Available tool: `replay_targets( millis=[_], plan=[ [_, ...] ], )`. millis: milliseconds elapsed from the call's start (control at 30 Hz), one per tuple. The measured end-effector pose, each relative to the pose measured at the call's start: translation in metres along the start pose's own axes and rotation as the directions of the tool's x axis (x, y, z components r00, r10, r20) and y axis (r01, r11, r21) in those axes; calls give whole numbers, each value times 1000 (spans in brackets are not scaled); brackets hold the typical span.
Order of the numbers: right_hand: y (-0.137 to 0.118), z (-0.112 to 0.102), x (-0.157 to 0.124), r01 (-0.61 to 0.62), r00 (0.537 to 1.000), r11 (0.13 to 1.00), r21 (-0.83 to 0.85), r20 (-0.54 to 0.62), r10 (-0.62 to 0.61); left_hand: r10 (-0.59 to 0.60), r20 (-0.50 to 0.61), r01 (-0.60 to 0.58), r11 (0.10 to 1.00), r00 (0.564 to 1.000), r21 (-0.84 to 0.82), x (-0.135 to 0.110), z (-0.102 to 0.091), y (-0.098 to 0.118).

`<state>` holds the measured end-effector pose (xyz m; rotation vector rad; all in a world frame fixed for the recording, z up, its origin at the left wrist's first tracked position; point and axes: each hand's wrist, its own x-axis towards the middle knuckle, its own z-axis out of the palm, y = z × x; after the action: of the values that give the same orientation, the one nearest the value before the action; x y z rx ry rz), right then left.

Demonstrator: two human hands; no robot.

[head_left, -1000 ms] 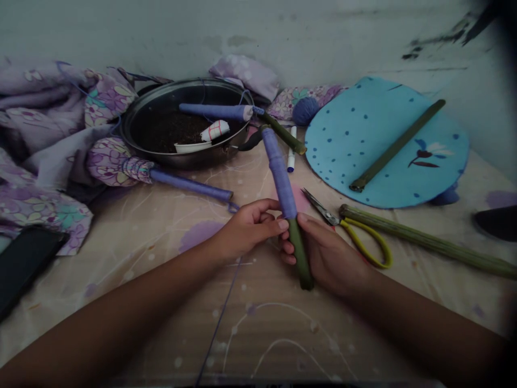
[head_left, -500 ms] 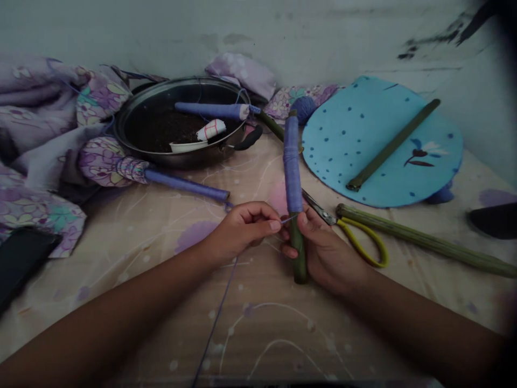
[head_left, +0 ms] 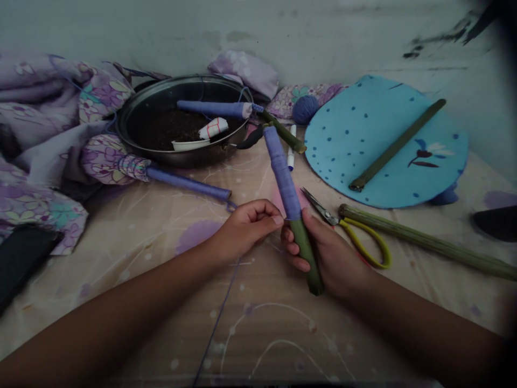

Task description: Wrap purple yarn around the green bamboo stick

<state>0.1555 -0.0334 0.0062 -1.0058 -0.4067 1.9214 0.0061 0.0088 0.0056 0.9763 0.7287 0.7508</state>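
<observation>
Gripping a thread-wrapped bamboo stick (head_left: 283, 178) in our closed right hand (head_left: 333, 256), our left hand (head_left: 246, 229) pinches up just beside it, though we can't tell if it has the purple thread (head_left: 218, 323).

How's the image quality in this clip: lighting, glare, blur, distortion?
Head view: dim, underexposed, darkening to black along the right edge; wide-angle distortion stretches the left forearm; the rim of the steel pan shows mild sheen, no harsh glare; the thread-wrapped stick in the right hand looks slightly soft; the thin purple thread is faint.
</observation>
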Motion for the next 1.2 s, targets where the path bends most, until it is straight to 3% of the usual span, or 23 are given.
replay_targets(
  millis=[333,500,633,800,1000,1200],
  plan=[
    [-5,-1,0,-48,997,997,53,62,44,-20,-4,21,999,1000,33,1,-1,0],
    [-4,-4,-1,-86,993,996,17,87,84,-72,119,67,997,990,42,3,-4,-1],
    [-3,-5,0,-132,987,990,-43,86,136,-44,204,48,999,978,-14,2,-6,-5],
    [-3,-4,1,-77,983,989,-128,157,96,-26,245,48,995,969,-83,-1,-7,-5],
    [-2,-8,1,-133,949,991,2,287,127,-53,170,47,998,984,40,-1,-6,-4],
    [-1,-8,0,-186,959,982,24,224,177,-9,150,-13,989,989,146,1,-7,-5]
  ],
)
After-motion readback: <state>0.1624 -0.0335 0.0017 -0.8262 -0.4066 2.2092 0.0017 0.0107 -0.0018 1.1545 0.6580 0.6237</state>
